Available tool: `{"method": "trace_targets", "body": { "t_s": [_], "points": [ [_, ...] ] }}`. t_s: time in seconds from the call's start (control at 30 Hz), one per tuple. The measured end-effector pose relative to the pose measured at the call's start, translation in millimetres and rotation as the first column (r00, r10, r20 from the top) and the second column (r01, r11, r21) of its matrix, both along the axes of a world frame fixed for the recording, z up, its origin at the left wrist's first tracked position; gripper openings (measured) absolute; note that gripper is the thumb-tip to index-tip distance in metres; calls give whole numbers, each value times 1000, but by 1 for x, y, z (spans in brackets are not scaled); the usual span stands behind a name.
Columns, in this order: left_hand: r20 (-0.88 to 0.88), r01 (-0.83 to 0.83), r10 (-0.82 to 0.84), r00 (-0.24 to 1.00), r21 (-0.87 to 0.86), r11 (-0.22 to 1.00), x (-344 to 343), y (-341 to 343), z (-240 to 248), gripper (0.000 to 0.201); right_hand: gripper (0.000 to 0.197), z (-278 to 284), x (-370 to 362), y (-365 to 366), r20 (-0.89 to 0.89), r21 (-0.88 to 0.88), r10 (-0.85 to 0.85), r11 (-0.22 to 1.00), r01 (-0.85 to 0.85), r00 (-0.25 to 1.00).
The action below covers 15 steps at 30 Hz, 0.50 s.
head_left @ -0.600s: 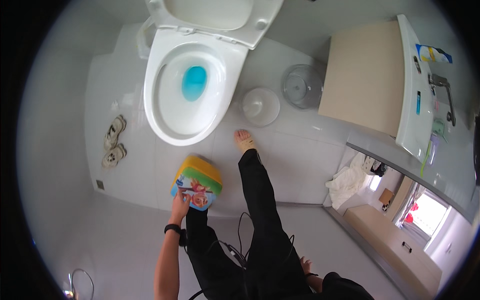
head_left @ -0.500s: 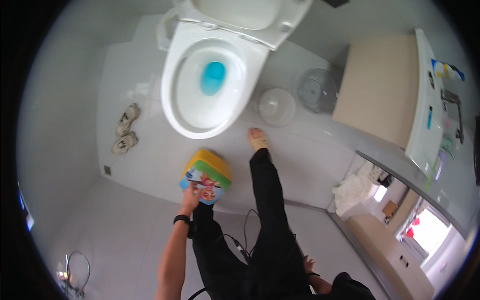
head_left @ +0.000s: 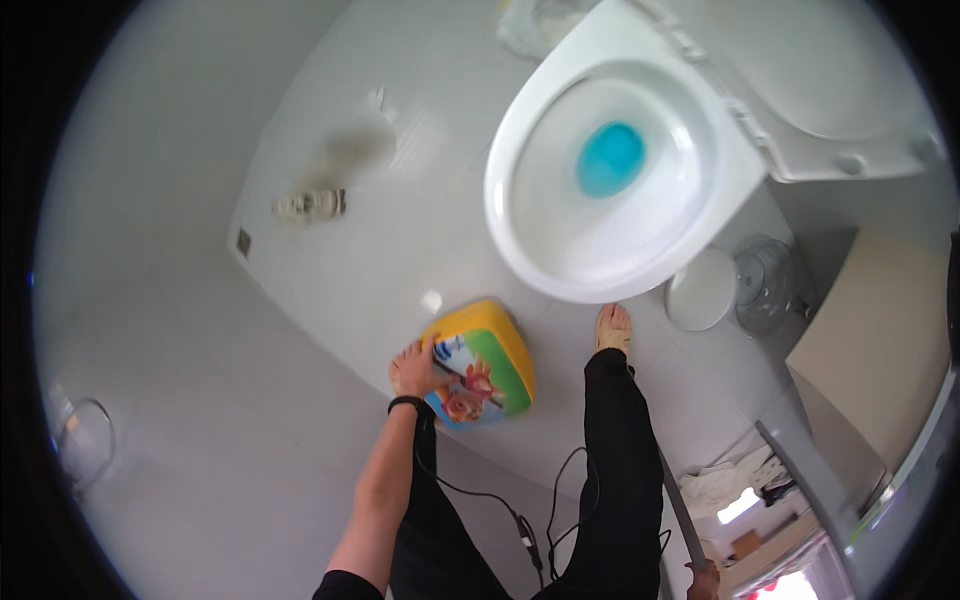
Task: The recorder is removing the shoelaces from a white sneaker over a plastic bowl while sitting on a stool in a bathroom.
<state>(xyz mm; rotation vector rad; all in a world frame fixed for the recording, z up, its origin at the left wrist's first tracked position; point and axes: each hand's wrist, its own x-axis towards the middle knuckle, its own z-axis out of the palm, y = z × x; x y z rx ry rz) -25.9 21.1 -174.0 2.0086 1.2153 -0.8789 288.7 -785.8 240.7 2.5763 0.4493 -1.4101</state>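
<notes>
A small plastic stool (head_left: 518,372) with yellow sides and a cartoon-printed top in green and blue stands on the floor near my feet. My left hand (head_left: 420,368) reaches down to its left edge, with fingers curled at a dark slot in the top. The grip is partly hidden. At the lower right edge, my right hand (head_left: 704,580) is next to the end of a grey door frame (head_left: 684,510). Only part of this hand shows, so its finger position is unclear.
A white toilet (head_left: 510,240) with raised lid and blue water stands ahead. Right of it are a white basin (head_left: 700,290), a clear basin (head_left: 765,285) and a beige cabinet (head_left: 880,340). A blurred shoe (head_left: 310,206) lies left. A black cable (head_left: 525,530) hangs between my legs.
My view has turned, so the toilet appears farther right and larger. My left hand has shifted to the stool's left edge. My right hand has come beside the door frame.
</notes>
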Motion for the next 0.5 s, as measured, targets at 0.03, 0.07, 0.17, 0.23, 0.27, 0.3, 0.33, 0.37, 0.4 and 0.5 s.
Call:
{"method": "trace_targets", "body": {
  "t_s": [0.03,0.07,0.17,0.23,0.27,0.3,0.33,0.37,0.4,0.5],
  "points": [
    [1,-44,44,999,-42,998,8,-17,-16,128,52,15,17,-13,1,-42,44,998,-44,999],
    [100,-43,44,994,-6,999,28,-29,-35,127,53,20,35,-22,79,-137,69,989,-57,994],
    [115,-52,44,992,63,997,-31,-35,-59,124,50,-5,55,41,50,-239,204,953,-187,978],
    [-156,63,-98,983,-217,974,-14,-39,-65,123,32,-5,104,39,67,-486,433,801,-350,899],
    [-96,168,-191,977,-207,964,-21,-38,-67,125,28,-5,119,29,70,-599,532,699,-391,844],
    [-59,184,-200,978,-205,961,-50,-53,-76,125,31,-11,84,4,78,-709,607,591,-384,791],
    [-80,244,-271,959,-251,937,-66,-56,-69,122,36,-28,97,4,63,-752,610,550,-365,790],
    [-96,303,-344,934,-294,906,-80,-52,-66,119,41,-46,91,3,40,-788,575,521,-328,817],
    [-117,385,-451,885,-363,849,-93,-34,-70,115,46,-73,91,2,20,-821,528,494,-288,849],
    [-211,538,-732,647,-554,635,-57,27,-89,98,61,-147,127,16,-13,-915,376,370,-163,927]
  ]
}}
